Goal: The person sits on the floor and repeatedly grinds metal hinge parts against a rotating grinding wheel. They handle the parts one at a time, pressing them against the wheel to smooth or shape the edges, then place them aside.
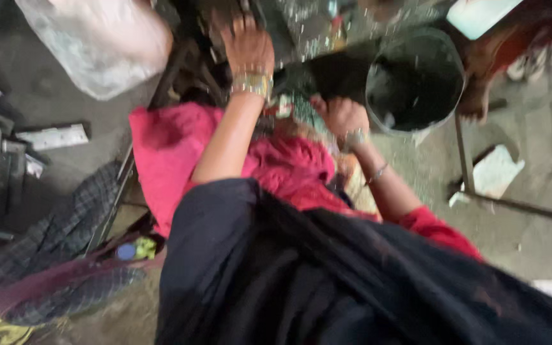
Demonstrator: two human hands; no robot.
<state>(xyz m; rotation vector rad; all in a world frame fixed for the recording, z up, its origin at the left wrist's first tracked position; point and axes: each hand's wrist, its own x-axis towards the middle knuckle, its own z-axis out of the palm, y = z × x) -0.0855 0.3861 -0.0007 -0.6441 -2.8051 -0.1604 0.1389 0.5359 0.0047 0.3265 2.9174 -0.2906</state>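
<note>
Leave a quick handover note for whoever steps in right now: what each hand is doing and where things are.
Left hand: fingers spread, pressed on dark machinery at top; blur hides any grip.
Right hand: closed in a fist beside the dark bucket; what it holds cannot be made out.
Pink cloth lies across the lap under both arms.
White sack sits at upper left.
Done and left: the blurred view does not settle either.
</note>
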